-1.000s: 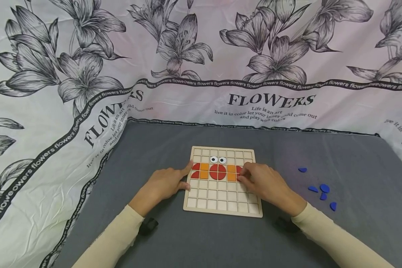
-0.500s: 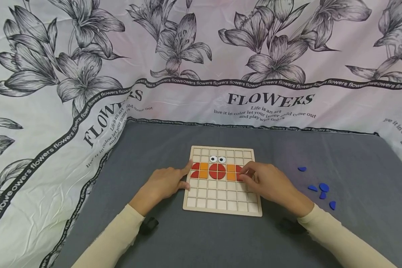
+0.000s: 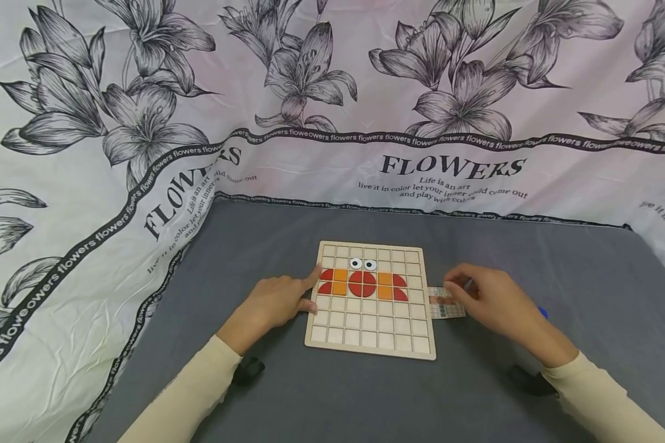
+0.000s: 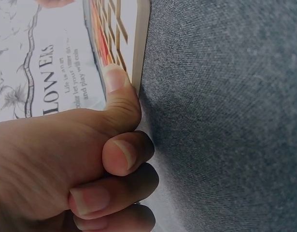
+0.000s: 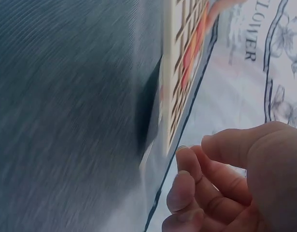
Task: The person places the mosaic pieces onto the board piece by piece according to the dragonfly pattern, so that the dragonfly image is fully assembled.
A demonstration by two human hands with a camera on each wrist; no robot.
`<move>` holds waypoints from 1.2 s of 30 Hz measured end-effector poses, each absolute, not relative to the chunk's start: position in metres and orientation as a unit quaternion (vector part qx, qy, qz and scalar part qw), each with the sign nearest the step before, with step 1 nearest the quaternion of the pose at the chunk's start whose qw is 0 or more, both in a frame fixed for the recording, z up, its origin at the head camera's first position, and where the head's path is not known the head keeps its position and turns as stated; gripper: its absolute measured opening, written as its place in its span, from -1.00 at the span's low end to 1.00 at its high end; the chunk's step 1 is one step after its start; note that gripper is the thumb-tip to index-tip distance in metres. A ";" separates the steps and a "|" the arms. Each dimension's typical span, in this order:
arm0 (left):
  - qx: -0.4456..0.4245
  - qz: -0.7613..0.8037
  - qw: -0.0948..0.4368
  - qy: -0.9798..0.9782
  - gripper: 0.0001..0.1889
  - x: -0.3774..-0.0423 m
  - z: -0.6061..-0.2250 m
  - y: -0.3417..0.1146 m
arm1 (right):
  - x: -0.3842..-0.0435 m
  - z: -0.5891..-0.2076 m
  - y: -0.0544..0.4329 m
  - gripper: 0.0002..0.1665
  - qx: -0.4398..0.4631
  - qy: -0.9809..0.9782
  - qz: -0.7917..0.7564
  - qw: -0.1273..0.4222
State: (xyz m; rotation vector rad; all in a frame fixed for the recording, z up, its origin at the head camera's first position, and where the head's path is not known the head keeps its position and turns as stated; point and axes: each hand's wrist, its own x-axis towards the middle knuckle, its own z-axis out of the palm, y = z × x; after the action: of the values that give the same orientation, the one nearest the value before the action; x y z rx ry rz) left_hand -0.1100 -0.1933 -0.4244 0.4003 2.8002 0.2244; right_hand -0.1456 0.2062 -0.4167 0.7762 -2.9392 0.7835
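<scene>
A square wooden grid board (image 3: pixel 371 323) lies on the grey table. Red quarter pieces form a circle (image 3: pixel 362 283) at its middle row, flanked by orange squares (image 3: pixel 340 282) and more red quarters (image 3: pixel 400 288). Two eye discs (image 3: pixel 362 264) sit just above. My left hand (image 3: pixel 268 301) rests at the board's left edge with index finger and thumb touching it; the left wrist view shows its other fingers curled. My right hand (image 3: pixel 493 304) hovers over a small printed card (image 3: pixel 446 303) at the board's right edge, thumb and fingertips apart and holding nothing.
A blue piece (image 3: pixel 543 312) shows past my right hand, which hides the area around it. Behind the table (image 3: pixel 255 237) hangs a white cloth (image 3: pixel 310 166) with flower drawings. Dark wrist devices (image 3: pixel 249 370) sit under both wrists.
My right hand has moved right off the board's red pieces, uncovering them. A printed card now shows at the board's right edge. My left hand stays put.
</scene>
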 end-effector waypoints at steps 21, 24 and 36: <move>0.133 0.078 0.154 0.976 -0.09 -0.109 -0.425 -0.194 | -0.159 -0.409 0.282 -0.78 0.208 -0.963 0.163 0.054; 0.132 0.081 0.157 0.975 -0.09 -0.109 -0.426 -0.193 | -0.160 -0.413 0.289 -0.75 0.209 -0.964 0.157 0.052; 0.139 0.085 0.153 0.975 -0.10 -0.109 -0.425 -0.193 | -0.163 -0.419 0.299 -0.57 0.236 -0.965 0.111 0.032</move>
State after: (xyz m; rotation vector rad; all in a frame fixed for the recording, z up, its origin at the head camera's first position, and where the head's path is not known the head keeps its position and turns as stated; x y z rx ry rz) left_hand -0.1088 -0.1932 -0.4252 0.3996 2.7946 0.2436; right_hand -0.1631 0.2991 -0.4187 0.7275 -2.9717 0.3411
